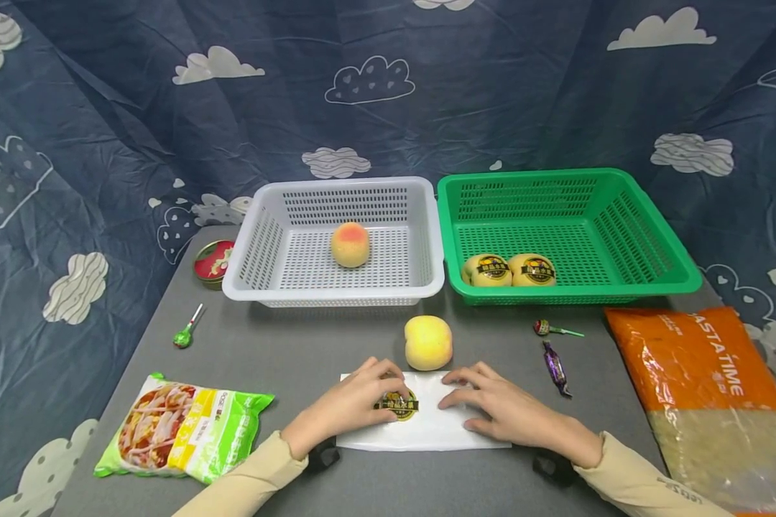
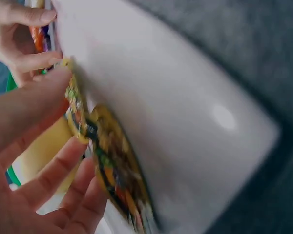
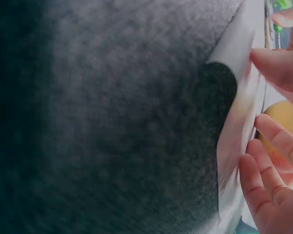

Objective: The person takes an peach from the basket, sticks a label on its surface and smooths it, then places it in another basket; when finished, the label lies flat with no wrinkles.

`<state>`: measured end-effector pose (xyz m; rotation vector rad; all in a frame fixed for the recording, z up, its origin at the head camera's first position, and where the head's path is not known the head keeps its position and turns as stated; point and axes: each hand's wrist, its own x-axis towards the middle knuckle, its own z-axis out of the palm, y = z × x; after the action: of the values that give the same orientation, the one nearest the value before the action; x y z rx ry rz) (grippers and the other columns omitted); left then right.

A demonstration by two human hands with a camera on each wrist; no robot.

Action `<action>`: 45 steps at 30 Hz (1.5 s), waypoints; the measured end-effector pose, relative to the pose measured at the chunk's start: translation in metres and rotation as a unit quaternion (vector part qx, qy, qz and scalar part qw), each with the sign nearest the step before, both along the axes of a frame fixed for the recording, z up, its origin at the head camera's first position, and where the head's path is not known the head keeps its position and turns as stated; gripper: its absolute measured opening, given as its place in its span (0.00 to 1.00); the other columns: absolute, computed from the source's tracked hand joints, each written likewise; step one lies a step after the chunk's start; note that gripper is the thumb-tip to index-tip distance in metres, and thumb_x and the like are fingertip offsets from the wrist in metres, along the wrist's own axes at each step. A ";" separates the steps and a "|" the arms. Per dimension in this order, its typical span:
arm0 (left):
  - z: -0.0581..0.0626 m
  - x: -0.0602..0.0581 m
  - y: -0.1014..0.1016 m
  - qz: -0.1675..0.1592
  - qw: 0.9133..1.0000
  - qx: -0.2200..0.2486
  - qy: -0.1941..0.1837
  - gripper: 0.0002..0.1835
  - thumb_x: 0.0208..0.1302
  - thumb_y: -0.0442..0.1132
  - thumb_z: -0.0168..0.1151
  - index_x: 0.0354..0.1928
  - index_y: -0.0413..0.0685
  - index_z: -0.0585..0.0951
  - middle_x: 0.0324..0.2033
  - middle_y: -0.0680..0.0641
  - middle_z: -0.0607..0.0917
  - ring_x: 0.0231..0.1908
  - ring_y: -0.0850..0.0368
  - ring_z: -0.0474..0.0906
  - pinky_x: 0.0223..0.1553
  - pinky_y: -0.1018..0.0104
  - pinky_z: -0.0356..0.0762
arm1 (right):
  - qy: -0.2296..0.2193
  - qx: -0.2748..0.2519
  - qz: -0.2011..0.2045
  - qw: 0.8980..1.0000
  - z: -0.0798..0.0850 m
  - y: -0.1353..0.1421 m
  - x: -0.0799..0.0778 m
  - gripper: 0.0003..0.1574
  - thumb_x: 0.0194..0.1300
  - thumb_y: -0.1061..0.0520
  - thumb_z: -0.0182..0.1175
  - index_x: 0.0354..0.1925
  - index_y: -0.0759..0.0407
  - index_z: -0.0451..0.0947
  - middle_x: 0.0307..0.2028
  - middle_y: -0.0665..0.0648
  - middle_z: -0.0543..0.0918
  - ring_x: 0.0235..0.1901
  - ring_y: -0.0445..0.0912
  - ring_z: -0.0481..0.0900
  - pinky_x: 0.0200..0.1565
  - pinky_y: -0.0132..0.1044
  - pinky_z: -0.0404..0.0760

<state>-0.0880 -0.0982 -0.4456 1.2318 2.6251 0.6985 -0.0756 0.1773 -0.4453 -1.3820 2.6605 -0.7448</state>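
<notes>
A white sheet (image 1: 433,435) lies on the table in front of the person, with a round black-and-gold sticker (image 1: 402,409) on its left half. My left hand (image 1: 356,403) bends over the sticker. In the left wrist view the thumb and forefinger pinch one end of it, and its yellow rim stands up from the sheet. My right hand (image 1: 514,411) rests its loosely bent fingertips on the sheet's right part; the right wrist view shows the sheet's near edge (image 3: 228,53) curling up. Just beyond the sheet sits a yellow peach (image 1: 429,343) with no sticker in sight.
Behind stand a white basket (image 1: 333,294) holding one peach (image 1: 350,245) and a green basket (image 1: 582,290) holding two stickered peaches (image 1: 534,270). A noodle bag (image 1: 181,427), lollipop (image 1: 184,334) and tin (image 1: 213,263) lie left; a pasta bag (image 1: 711,388), lollipop (image 1: 546,328) and purple candy (image 1: 556,368) right.
</notes>
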 end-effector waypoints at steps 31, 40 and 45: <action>0.028 -0.060 0.040 0.034 0.983 0.178 0.018 0.13 0.49 0.35 0.68 0.38 0.49 0.76 0.40 0.55 0.75 0.45 0.62 0.67 0.51 0.64 0.60 | -0.109 -0.060 -0.036 0.992 0.016 -0.005 -0.009 0.18 0.55 0.62 0.62 0.46 0.52 0.77 0.45 0.50 0.77 0.44 0.43 0.73 0.45 0.43 0.73; 0.023 -0.059 0.040 0.083 0.964 0.211 -0.138 0.12 0.53 0.37 0.66 0.40 0.50 0.77 0.54 0.49 0.70 0.56 0.56 0.64 0.54 0.57 0.63 | -0.102 -0.213 -0.198 0.951 0.025 -0.024 -0.032 0.11 0.60 0.57 0.59 0.43 0.54 0.75 0.40 0.52 0.72 0.33 0.42 0.75 0.30 0.34 0.77; 0.025 -0.054 0.037 0.096 0.923 0.286 -0.238 0.11 0.59 0.33 0.59 0.44 0.40 0.78 0.58 0.42 0.68 0.59 0.51 0.62 0.56 0.52 0.61 | -0.139 -0.182 -0.232 0.945 0.019 -0.029 -0.039 0.13 0.60 0.55 0.60 0.42 0.53 0.70 0.42 0.55 0.70 0.36 0.46 0.75 0.32 0.35 0.76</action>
<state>-0.1422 -0.0613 -0.4202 0.7602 2.2034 1.6518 -0.1148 0.1479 -0.4264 -0.6078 2.7209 -1.4148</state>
